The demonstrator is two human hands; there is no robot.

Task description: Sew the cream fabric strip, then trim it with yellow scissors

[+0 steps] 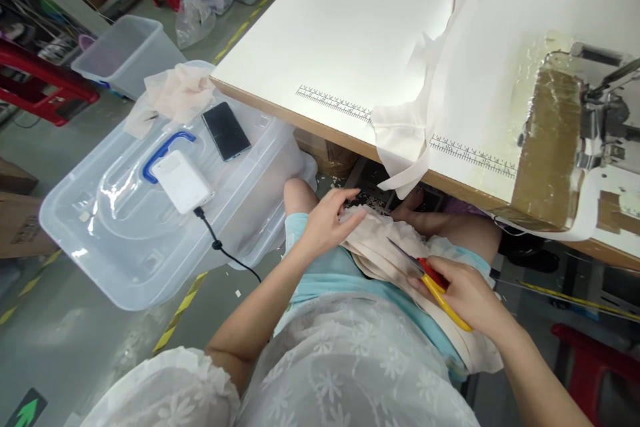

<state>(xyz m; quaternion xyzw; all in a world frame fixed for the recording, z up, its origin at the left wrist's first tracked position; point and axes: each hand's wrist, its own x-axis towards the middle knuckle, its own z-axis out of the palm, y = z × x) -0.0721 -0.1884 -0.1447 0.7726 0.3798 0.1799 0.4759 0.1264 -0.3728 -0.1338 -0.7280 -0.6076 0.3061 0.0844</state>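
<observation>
Scissors (445, 300) with yellow and red handles are in my right hand (465, 290), which is closed around them. Their blades point up and left over a bundle of pale cream fabric (373, 240) lying across my lap. At the bundle's far left edge is my left hand (330, 220), its fingers stretched and apart, touching or just over the cloth. Whether the blades touch the fabric I cannot tell. Another strip of cream fabric (405, 130) hangs over the front edge of the white table (320, 33).
To the right on the table stands a sewing machine (605, 113). A clear lidded bin (115, 240) at left carries a phone (226, 132), a white power bank (183, 180) with a black cable, and sheer peach cloth (177, 93). Red stools (40, 80) stand beyond.
</observation>
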